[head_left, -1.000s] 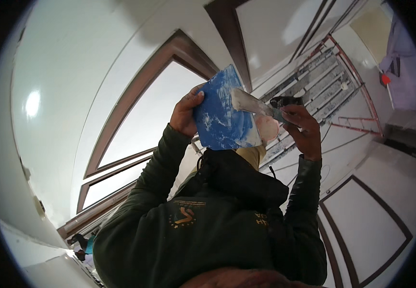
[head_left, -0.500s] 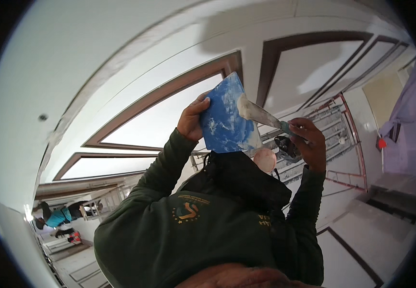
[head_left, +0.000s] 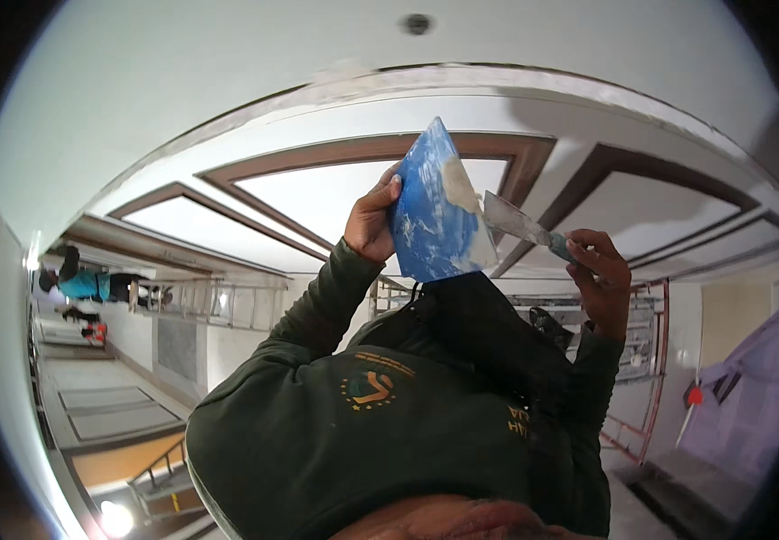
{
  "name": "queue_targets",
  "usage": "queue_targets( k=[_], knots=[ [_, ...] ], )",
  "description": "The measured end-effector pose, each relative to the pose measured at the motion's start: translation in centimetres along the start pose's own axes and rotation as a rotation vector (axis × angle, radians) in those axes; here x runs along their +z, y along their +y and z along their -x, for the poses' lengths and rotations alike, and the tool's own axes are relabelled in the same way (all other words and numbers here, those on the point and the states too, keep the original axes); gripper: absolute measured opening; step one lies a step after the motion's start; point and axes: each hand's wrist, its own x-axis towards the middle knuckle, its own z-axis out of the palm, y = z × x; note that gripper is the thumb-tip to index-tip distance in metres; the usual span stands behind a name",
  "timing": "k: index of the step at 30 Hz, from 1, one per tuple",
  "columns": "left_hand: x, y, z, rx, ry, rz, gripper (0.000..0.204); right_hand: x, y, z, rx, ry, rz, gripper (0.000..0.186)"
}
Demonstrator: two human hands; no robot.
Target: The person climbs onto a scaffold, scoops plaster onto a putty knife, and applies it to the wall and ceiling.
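Observation:
My left hand [head_left: 373, 219] grips the left edge of a flat blue board [head_left: 418, 229], its thumb on the front face. White smears cover the board, and a beige lump of putty [head_left: 459, 184] clings near its right edge. In my right hand [head_left: 604, 274] is a putty knife [head_left: 514, 220], fingers closed round its green handle. Its blade points left toward the board, beside the putty; whether the tip touches the board I cannot tell. Both hands are raised before my chest, the board tilted.
Beyond my hands is a white surface with brown-framed panels [head_left: 533, 166]. Scaffolding [head_left: 655, 360] stands at the right, near a purple sheet [head_left: 749, 396]. At the left are a ladder [head_left: 214, 301] and another person in a turquoise top [head_left: 85, 285].
The putty knife's blade has come away from the putty lump, which stays on the board. My right hand has shifted slightly right. The surroundings have swung in view as my head turned.

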Motion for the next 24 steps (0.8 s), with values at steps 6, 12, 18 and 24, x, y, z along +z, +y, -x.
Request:
queue_targets(
  k=[6, 12, 18, 24],
  knots=[
    [-2.2, 2.0, 2.7, 0.141, -0.054, 0.179, 0.048, 3.5, 1.2, -4.0, -0.081, -0.032, -0.265, 0.032],
    [-3.3, 1.7, 4.1, 0.274, -0.218, 0.467, 0.047, 9.5, 1.7, -6.9, 0.217, -0.367, -0.977, 0.042],
    [-3.8, -0.7, 5.9, 0.354, -0.161, 0.671, 0.052, 13.6, 0.6, -8.3, 0.472, -0.703, -1.185, 0.043],
    [-2.8, 0.1, 7.3, 0.641, -0.118, 0.701, 0.039, 16.1, -1.0, -8.2, 0.497, -0.966, -1.151, 0.038]
  ],
)
